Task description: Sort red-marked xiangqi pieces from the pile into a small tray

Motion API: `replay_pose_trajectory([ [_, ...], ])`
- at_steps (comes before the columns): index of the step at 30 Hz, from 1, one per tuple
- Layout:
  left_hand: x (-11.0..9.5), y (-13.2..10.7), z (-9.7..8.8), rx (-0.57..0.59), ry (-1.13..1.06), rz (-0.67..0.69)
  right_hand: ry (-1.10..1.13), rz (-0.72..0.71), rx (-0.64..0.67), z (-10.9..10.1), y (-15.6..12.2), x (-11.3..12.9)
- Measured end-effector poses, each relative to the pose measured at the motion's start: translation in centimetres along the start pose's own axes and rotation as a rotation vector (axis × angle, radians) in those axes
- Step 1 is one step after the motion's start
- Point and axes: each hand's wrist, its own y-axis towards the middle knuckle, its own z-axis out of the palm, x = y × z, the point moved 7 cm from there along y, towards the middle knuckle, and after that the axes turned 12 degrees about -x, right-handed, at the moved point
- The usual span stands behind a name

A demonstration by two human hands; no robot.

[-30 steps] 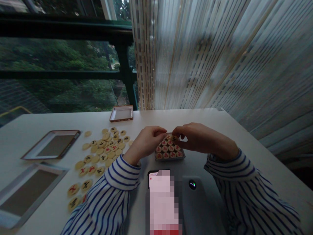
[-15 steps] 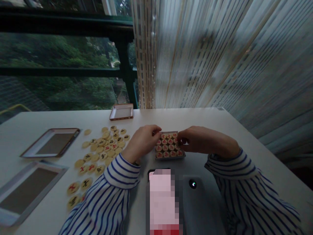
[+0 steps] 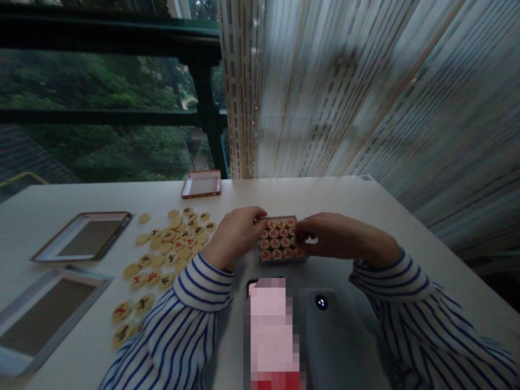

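A small shallow box (image 3: 284, 261) in front of me holds rows of round wooden Chinese chess pieces (image 3: 274, 243) with red characters facing up. My left hand (image 3: 236, 234) is curled at the box's left side, fingers against its upper left edge. On the opposite side, my right hand (image 3: 333, 235) bends over the box's right edge, thumb and fingers drawn together on a piece in the right column; the fingertips partly cover that piece. Left of my left hand lies a loose heap of Chinese chess pieces (image 3: 166, 246), some with black or red characters, others blank side up.
Two larger shallow trays, one brown-rimmed (image 3: 49, 238) and one grey (image 3: 77, 311), lie at the left. A small lid (image 3: 201, 196) sits at the table's far edge. Nearer me are a partly blurred phone (image 3: 270, 325) and a white device (image 3: 337, 330) with a lit round display.
My right hand has shifted slightly toward me along the box's right side. My left hand stays at the left edge. The pieces look unchanged.
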Motion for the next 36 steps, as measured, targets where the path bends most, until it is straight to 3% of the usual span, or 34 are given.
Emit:
replay_pose_trajectory([
  [4,-0.2,-0.1,0.0,0.019,0.020,0.009,0.002,-0.013,-0.040,0.1,-0.6,-0.4],
  [12,0.1,-0.1,0.3,0.032,0.059,0.012,0.007,-0.045,0.029,1.3,-0.6,-0.7],
  [36,0.4,0.0,0.3,0.025,0.084,-0.006,0.042,-0.022,0.084,2.2,-0.2,-0.8],
])
